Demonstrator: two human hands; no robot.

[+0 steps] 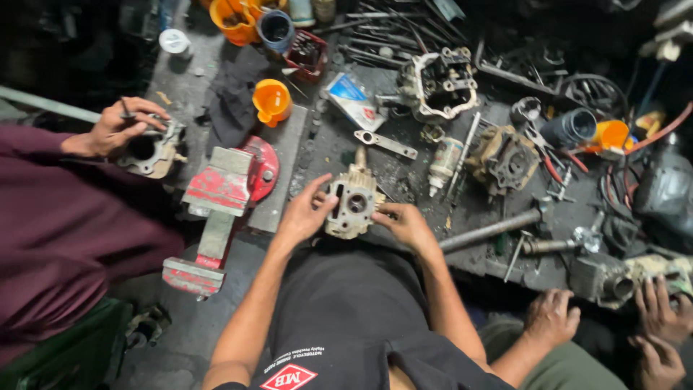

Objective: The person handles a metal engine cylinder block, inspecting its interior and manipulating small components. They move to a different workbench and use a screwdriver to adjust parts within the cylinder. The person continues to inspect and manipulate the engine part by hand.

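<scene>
A pale metal engine cylinder head (351,204) rests on the dark, oily workbench (404,173) in front of me. My left hand (303,211) grips its left side with fingers spread over the top edge. Pressed against its right side is my right hand (406,222). Both hands hold the part between them.
A red bench vise (216,209) stands left of me. A person in a maroon sleeve holds another engine part (153,150) at the far left. More engine castings (440,83), orange funnels (271,101), a steel rod (491,231) and tools crowd the bench. Another person's hands (552,316) sit lower right.
</scene>
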